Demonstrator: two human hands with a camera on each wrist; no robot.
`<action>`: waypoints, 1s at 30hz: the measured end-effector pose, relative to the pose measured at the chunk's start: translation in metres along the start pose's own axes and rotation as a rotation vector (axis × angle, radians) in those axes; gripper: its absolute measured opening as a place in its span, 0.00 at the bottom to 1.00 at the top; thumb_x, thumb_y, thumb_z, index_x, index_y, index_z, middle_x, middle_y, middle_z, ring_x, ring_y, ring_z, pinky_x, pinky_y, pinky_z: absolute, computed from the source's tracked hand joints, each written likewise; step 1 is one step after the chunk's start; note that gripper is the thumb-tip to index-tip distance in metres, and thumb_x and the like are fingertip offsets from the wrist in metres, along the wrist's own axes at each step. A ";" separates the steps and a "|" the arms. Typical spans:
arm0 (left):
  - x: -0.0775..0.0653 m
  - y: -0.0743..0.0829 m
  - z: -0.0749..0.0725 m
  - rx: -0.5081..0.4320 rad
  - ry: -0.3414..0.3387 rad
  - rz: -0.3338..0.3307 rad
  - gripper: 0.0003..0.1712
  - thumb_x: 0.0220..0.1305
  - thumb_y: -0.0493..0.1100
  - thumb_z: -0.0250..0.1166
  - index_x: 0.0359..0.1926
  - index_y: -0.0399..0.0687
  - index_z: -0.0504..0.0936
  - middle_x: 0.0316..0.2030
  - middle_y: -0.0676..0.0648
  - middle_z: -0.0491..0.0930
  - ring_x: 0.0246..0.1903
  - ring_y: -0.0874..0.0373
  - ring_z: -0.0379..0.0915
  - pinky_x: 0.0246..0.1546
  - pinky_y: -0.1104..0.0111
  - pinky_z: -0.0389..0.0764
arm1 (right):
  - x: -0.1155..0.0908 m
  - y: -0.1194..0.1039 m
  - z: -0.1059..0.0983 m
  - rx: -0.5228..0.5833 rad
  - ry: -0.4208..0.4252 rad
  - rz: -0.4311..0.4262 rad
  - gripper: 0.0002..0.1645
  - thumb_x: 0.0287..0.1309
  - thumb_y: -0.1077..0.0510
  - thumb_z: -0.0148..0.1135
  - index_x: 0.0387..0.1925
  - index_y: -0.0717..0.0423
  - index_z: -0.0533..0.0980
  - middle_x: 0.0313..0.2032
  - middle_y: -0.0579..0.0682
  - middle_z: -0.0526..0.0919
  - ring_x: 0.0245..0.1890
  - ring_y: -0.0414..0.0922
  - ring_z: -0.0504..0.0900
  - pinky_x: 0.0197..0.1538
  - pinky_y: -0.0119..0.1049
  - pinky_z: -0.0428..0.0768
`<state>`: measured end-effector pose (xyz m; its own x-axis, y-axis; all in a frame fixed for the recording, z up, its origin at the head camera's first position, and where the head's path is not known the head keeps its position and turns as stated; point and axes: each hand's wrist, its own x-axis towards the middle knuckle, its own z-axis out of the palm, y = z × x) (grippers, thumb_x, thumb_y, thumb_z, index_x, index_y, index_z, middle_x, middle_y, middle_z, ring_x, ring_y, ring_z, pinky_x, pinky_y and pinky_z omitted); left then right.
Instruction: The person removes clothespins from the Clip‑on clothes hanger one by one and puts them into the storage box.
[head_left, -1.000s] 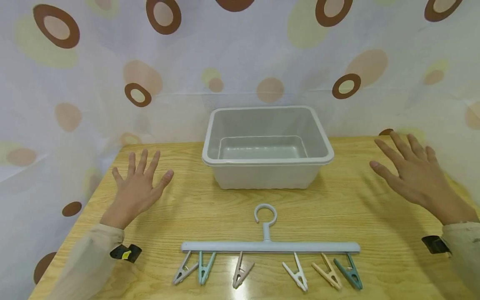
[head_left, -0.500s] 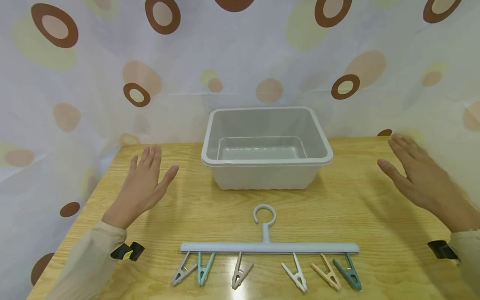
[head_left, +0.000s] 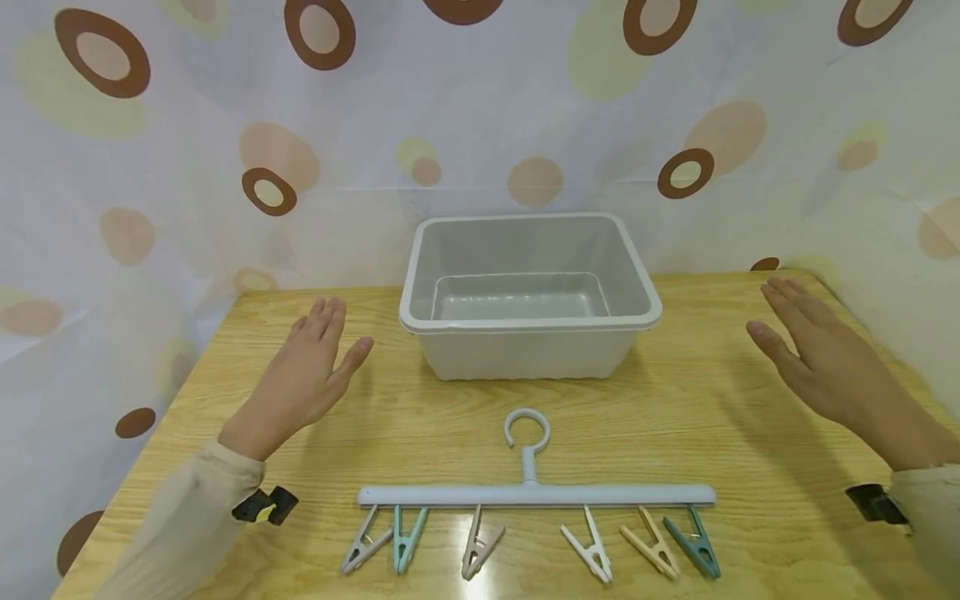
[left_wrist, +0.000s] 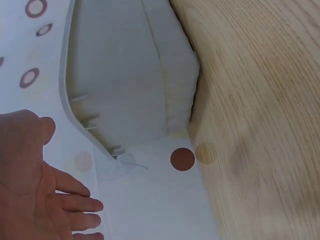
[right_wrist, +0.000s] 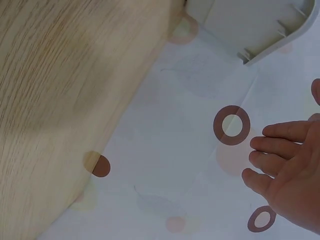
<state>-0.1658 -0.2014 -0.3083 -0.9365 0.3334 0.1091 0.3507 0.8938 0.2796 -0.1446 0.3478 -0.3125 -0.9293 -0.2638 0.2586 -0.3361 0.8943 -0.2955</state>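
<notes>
My left hand (head_left: 302, 374) hovers over the left part of the table with straight fingers and the thumb held apart, holding nothing. On the other side my right hand (head_left: 828, 364) is likewise raised with fingers extended, touching nothing. Between them, towards the back, stands a grey-white plastic basin (head_left: 513, 354) with nothing visible inside. Nearer to me lies a pale blue clip hanger (head_left: 536, 496), its hook pointing away. Along its bar hang several clothes pegs, among them a teal peg (head_left: 695, 546), a white peg (head_left: 588, 550) and a yellowish peg (head_left: 651, 546).
The wooden table (head_left: 645, 433) reaches back to a white curtain (head_left: 480, 100) patterned with brown rings and spots, which also runs along both sides. In the left wrist view the basin's side wall (left_wrist: 120, 65) is close to the hand.
The spread fingers of both hands have come together. My left hand has moved slightly to the right; the right hand has turned more onto its edge. Basin and hanger stay put.
</notes>
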 end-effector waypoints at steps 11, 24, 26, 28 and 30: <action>-0.008 0.011 0.006 -0.001 -0.036 0.032 0.46 0.74 0.63 0.38 0.72 0.26 0.46 0.72 0.29 0.46 0.72 0.36 0.38 0.68 0.44 0.48 | 0.007 -0.012 0.010 0.045 -0.040 -0.002 0.37 0.75 0.49 0.39 0.73 0.68 0.45 0.73 0.68 0.44 0.73 0.62 0.39 0.69 0.63 0.40; -0.017 0.015 0.017 -0.023 -0.048 0.062 0.43 0.75 0.61 0.40 0.70 0.26 0.51 0.70 0.28 0.52 0.70 0.35 0.47 0.66 0.45 0.56 | 0.019 -0.025 0.015 0.075 -0.052 -0.005 0.37 0.76 0.49 0.37 0.72 0.69 0.45 0.72 0.69 0.44 0.71 0.68 0.41 0.68 0.64 0.42; -0.018 0.016 0.019 -0.022 -0.049 0.063 0.42 0.75 0.60 0.40 0.70 0.26 0.52 0.69 0.28 0.53 0.69 0.35 0.48 0.65 0.45 0.57 | 0.021 -0.027 0.017 0.078 -0.054 -0.008 0.37 0.76 0.49 0.37 0.72 0.70 0.45 0.72 0.70 0.45 0.71 0.69 0.42 0.68 0.64 0.42; -0.020 0.017 0.021 -0.019 -0.046 0.066 0.42 0.75 0.60 0.41 0.70 0.26 0.53 0.69 0.27 0.54 0.69 0.34 0.49 0.65 0.44 0.58 | 0.022 -0.028 0.018 0.077 -0.054 -0.010 0.37 0.76 0.49 0.37 0.72 0.70 0.45 0.72 0.70 0.45 0.71 0.69 0.42 0.68 0.64 0.43; -0.023 0.019 0.023 -0.011 -0.046 0.072 0.42 0.75 0.60 0.42 0.70 0.26 0.54 0.68 0.27 0.55 0.68 0.33 0.50 0.64 0.44 0.60 | 0.023 -0.029 0.019 0.077 -0.050 -0.015 0.36 0.76 0.49 0.37 0.72 0.70 0.46 0.72 0.70 0.45 0.71 0.69 0.42 0.68 0.64 0.43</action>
<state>-0.1378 -0.1849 -0.3277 -0.9078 0.4105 0.0859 0.4173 0.8637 0.2827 -0.1589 0.3092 -0.3155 -0.9301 -0.2961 0.2174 -0.3586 0.8604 -0.3621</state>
